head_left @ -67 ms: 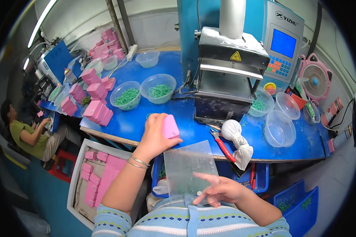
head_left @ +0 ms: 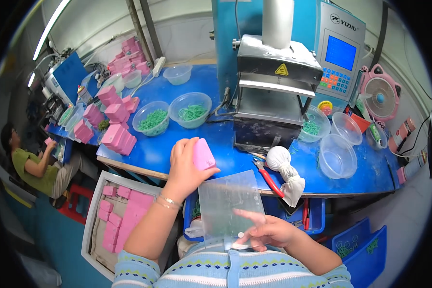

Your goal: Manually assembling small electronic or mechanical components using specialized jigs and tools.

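A pink block (head_left: 203, 154) with rounded corners is gripped in my left hand (head_left: 183, 165), fingers behind it and thumb along its lower edge, just over the blue table's front edge. Below it, a clear frosted plastic sheet (head_left: 228, 199) slopes from the table edge toward my lap. My right hand (head_left: 269, 229) is over the sheet's lower right part, index finger stretched out and the other fingers loosely bent apart. Close to those fingertips shows a small white round spot; I cannot tell whether it belongs to the sheet.
Ahead stands a press machine (head_left: 278, 96). Bowls of green rings (head_left: 191, 111) and stacked pink blocks (head_left: 119, 138) are at left. Red-handled cutters (head_left: 269, 178) and a tied white cloth bundle (head_left: 288, 170) lie right. A white box of pink blocks (head_left: 95, 211) sits lower left. A co-worker (head_left: 31, 163) sits far left.
My left hand and the pink block have shifted very slightly left. The right hand looks nearly unchanged. At far left, the co-worker's hand has risen a little.
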`<state>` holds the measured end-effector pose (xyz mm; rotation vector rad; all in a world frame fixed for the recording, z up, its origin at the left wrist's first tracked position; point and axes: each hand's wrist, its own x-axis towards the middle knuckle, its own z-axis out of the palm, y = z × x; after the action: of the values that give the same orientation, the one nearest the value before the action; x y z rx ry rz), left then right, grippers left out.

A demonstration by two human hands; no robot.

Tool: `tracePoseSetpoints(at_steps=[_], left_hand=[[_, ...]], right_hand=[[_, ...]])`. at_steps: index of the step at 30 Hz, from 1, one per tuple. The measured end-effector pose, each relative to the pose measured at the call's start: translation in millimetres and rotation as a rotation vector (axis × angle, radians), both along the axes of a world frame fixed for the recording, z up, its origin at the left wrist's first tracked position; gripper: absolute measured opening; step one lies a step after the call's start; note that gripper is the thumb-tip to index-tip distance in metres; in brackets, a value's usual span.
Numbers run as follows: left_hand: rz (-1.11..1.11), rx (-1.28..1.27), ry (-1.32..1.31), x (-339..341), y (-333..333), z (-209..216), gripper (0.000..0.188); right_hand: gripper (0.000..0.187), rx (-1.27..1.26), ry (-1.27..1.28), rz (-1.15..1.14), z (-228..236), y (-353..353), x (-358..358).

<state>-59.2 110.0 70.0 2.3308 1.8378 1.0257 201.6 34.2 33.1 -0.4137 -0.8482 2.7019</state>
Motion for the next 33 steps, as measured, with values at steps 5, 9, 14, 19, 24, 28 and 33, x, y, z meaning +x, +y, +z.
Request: tracePoseSetpoints(at_steps=[5,9,14,19,24,28,33], left_hand=[[-0.415,0.272,-0.025,37,-48,21,0.066],[-0.411,0.325,0.18,46,-72,31,0.043],[-0.46,0.436,0.103,48,-81,21,0.038],[-0.479,0.49,-0.006,49,-81,10,0.043],[-0.318,0.16,-0.119,48,-57,-2,0.045],[0.051,0.222,-0.34,6,-24,-28,0.044],[0.069,-0.078,-0.028,0,-15,-16,0.068]], right_hand=[[0.065,0.271,-0.126,-0.061,1,-1,-5],[0.052,0.477,-0.106,-0.087,-9,-4,-3],[0.035,0.557,-0.137,-0.133,-18,-12,2],[0.037,0.658,-0.167,-0.155,-24,-12,4],[0.042,0.216,-0.1,-0.172,-5,-15,8],[0.035,0.04,0.082,-0.175,20,-8,27],[0.034,0.133,0.088,-0.382,87,14,39]])
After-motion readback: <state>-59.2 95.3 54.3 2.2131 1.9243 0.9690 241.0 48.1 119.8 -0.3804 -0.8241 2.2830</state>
